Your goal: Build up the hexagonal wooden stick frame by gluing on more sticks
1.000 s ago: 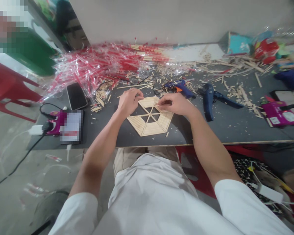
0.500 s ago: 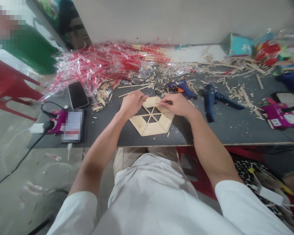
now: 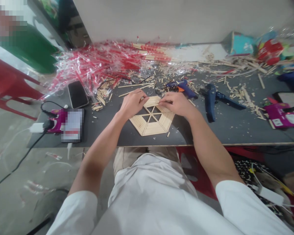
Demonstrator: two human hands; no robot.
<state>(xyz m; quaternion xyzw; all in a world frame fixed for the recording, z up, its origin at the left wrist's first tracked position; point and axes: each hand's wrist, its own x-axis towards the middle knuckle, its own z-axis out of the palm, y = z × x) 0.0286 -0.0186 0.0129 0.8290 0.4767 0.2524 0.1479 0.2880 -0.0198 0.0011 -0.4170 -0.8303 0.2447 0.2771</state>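
Note:
A hexagonal frame of pale wooden sticks (image 3: 155, 128) lies flat on the dark table, with spokes crossing at its open middle. My left hand (image 3: 134, 102) is at its upper left side, fingers curled together near the rim. Over the upper right side, my right hand (image 3: 177, 103) has thumb and fingers pinched close to a spoke's outer part. Whatever is between the fingertips of either hand is too small or hidden to make out. Just beyond the frame lie a few loose long sticks (image 3: 137, 86) and a blue glue gun (image 3: 185, 88) with an orange trigger.
Blue-handled cutters (image 3: 210, 103) rest to the right among stick scraps (image 3: 247, 98). Red-and-clear plastic wrappers (image 3: 107, 60) are heaped at the back left. Two phones, one a dark phone (image 3: 77, 94), and a purple power block (image 3: 59, 121) with cables sit left. Another purple block (image 3: 281, 116) is right.
Both hands stay at the top of the hexagonal frame, with only slight finger shifts. The frame and the things around it look unmoved.

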